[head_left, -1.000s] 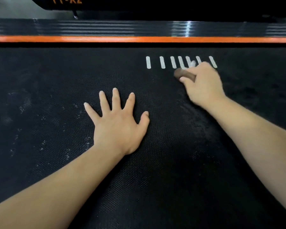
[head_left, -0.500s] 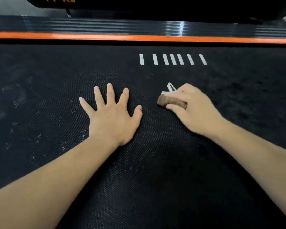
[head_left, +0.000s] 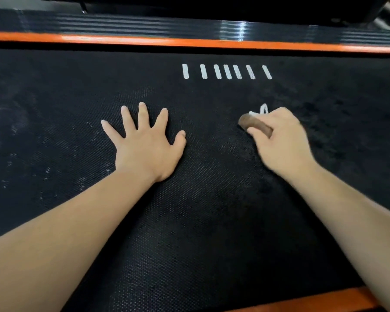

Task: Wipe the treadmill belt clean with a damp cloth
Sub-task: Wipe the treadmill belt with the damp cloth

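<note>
Most of cloth (head_left: 254, 126) hidden in right hand (head_left: 284, 140) grip; hand blurred; forearms (head_left: 77, 233) cut off by lower edge.

The black, textured belt (head_left: 212, 221) lay flat, with pale specks dotting its left side. The brown cloth (head_left: 256, 126), bunched small with a white loop showing, sat on its right half.

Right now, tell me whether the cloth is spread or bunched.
Bunched: the right hand grips the cloth as a small brown wad.

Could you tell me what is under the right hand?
A brown cloth with a white loop, held on the belt; the right hand covers most of it.
</note>
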Action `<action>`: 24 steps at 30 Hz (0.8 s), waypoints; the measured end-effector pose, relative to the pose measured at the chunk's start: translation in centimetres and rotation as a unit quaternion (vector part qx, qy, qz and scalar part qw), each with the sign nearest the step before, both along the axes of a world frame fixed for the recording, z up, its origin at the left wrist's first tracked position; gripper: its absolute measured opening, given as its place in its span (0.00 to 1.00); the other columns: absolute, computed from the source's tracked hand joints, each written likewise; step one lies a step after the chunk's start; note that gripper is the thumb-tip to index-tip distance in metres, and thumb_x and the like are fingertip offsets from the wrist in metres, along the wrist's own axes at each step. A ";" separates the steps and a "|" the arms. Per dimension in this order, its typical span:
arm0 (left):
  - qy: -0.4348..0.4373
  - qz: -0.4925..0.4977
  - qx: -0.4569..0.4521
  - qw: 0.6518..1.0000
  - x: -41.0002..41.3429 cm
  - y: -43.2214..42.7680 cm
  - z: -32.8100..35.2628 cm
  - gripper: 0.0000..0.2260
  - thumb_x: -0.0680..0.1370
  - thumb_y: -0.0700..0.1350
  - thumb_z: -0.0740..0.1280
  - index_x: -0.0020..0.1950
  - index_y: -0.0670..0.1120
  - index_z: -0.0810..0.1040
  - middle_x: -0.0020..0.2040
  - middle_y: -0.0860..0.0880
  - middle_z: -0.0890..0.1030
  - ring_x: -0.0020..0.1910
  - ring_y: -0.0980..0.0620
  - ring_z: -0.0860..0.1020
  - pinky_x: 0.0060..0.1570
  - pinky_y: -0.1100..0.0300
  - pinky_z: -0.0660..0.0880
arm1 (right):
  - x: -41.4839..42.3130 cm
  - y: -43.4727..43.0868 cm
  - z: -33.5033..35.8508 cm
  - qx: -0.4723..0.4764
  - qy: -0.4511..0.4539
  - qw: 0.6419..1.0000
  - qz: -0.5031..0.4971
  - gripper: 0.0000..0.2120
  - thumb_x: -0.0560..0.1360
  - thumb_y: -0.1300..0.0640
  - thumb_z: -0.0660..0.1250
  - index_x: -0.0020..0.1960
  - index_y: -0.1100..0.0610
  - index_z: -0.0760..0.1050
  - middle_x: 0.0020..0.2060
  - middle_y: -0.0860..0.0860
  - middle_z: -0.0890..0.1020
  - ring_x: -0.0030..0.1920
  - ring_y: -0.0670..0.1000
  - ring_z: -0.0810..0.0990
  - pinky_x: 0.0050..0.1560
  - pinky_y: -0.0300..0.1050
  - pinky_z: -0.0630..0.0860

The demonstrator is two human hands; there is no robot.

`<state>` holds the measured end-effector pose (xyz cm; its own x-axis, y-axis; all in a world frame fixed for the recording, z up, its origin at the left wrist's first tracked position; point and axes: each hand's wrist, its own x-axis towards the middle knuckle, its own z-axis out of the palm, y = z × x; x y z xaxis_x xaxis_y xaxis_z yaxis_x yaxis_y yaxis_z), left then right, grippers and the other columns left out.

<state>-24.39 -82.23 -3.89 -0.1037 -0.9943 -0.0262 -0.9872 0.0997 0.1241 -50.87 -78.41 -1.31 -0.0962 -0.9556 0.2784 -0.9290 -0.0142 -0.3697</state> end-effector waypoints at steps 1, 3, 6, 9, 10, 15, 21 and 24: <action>0.002 -0.001 -0.003 1.000 0.0 0.0 0.0 0.35 0.79 0.71 0.43 0.83 0.58 0.50 0.85 0.44 0.46 0.82 0.35 0.40 0.73 0.25 0.38 | 1.2 1.1 -0.3 -0.003 0.009 1.000 0.030 0.13 0.77 0.48 0.67 0.59 0.37 0.80 0.48 0.49 0.76 0.53 0.55 0.75 0.55 0.48 0.73; 0.007 0.000 -0.009 1.000 0.0 0.0 0.0 0.35 0.79 0.71 0.43 0.83 0.58 0.51 0.85 0.44 0.47 0.82 0.35 0.40 0.73 0.25 0.37 | 4.1 5.0 0.0 0.019 -0.018 0.989 0.146 0.12 0.76 0.49 0.67 0.59 0.38 0.79 0.47 0.47 0.75 0.50 0.52 0.74 0.54 0.46 0.72; 0.005 0.002 -0.011 1.000 0.0 0.0 0.0 0.35 0.79 0.71 0.43 0.83 0.58 0.52 0.85 0.44 0.48 0.82 0.36 0.41 0.73 0.25 0.37 | 3.6 7.3 0.9 0.042 -0.016 0.975 0.216 0.12 0.77 0.50 0.68 0.58 0.38 0.80 0.46 0.48 0.76 0.50 0.51 0.74 0.55 0.44 0.71; 0.008 0.001 -0.008 1.000 -0.1 0.0 0.0 0.34 0.79 0.71 0.44 0.83 0.58 0.52 0.85 0.44 0.48 0.82 0.35 0.41 0.73 0.26 0.37 | 0.2 5.0 0.5 -0.002 -0.024 0.998 0.049 0.13 0.78 0.54 0.70 0.58 0.39 0.82 0.47 0.48 0.77 0.52 0.53 0.75 0.56 0.51 0.74; 0.008 0.002 -0.008 1.000 0.0 0.0 0.0 0.34 0.79 0.71 0.44 0.83 0.58 0.52 0.85 0.44 0.48 0.82 0.35 0.41 0.73 0.26 0.37 | 0.3 5.3 0.3 -0.006 -0.026 0.999 0.032 0.13 0.77 0.54 0.70 0.58 0.40 0.82 0.47 0.47 0.77 0.52 0.53 0.75 0.56 0.51 0.74; 0.005 0.004 -0.012 1.000 -0.1 0.0 0.0 0.34 0.79 0.71 0.44 0.83 0.58 0.53 0.85 0.43 0.48 0.82 0.35 0.41 0.73 0.25 0.37 | 4.7 11.4 1.1 0.078 -0.027 0.963 0.258 0.11 0.77 0.46 0.65 0.59 0.40 0.79 0.48 0.48 0.76 0.50 0.53 0.74 0.52 0.51 0.73; 0.017 0.004 -0.011 1.000 0.0 0.1 0.1 0.34 0.79 0.70 0.46 0.83 0.57 0.55 0.85 0.43 0.49 0.82 0.35 0.42 0.73 0.26 0.37 | 1.0 10.0 0.2 0.017 -0.028 0.996 0.085 0.14 0.76 0.52 0.71 0.59 0.38 0.81 0.49 0.47 0.77 0.54 0.53 0.75 0.58 0.44 0.70; 0.025 0.003 -0.017 1.000 0.0 0.2 0.2 0.33 0.80 0.70 0.47 0.82 0.57 0.58 0.84 0.42 0.51 0.82 0.35 0.43 0.73 0.25 0.36 | 3.7 14.0 0.9 0.072 -0.029 0.967 0.241 0.14 0.75 0.50 0.70 0.60 0.41 0.80 0.50 0.47 0.77 0.50 0.52 0.73 0.55 0.46 0.70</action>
<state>-24.44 -82.03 -3.68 -0.0979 -0.9951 0.0132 -0.9804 0.0987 0.1705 -47.17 -64.45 -0.37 0.3587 -0.9219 0.1467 -0.8049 -0.3850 -0.4515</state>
